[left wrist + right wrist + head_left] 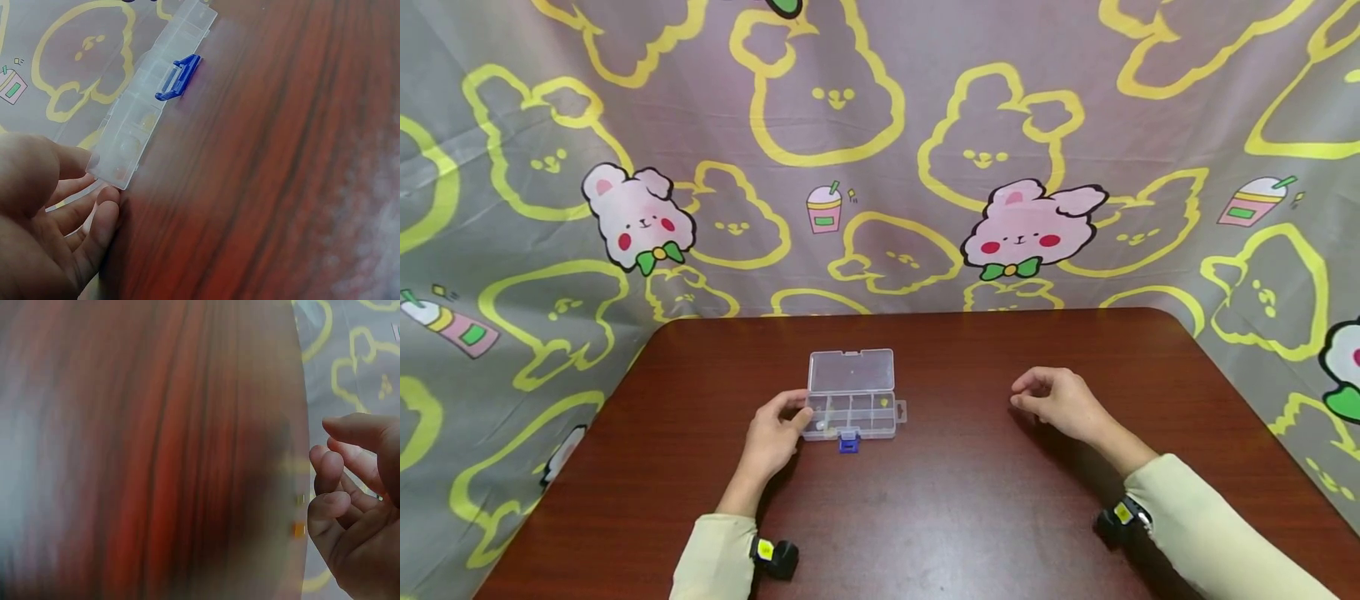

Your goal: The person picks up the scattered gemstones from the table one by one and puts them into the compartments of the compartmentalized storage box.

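A clear plastic compartment box (872,424) stands on the table with its transparent lid (852,372) tipped back and its blue latch (848,443) at the front. My left hand (772,435) holds the left end of this box between thumb and fingers. Small pale bits lie in its left front compartment, and a small yellow piece (884,402) is in a back right one. Over the table's right side is my right hand (1060,402), fingers loosely bent, with nothing visible between them. Beyond its fingertips, the right wrist view shows an orange cube (299,530) and a yellowish cube (300,499).
The dark reddish-brown wooden table (940,500) has rounded far corners. A grey cloth (910,175) with yellow outlines and rabbit faces hangs behind it and along both sides. A hanging tab (902,412) sticks out from the box's right end.
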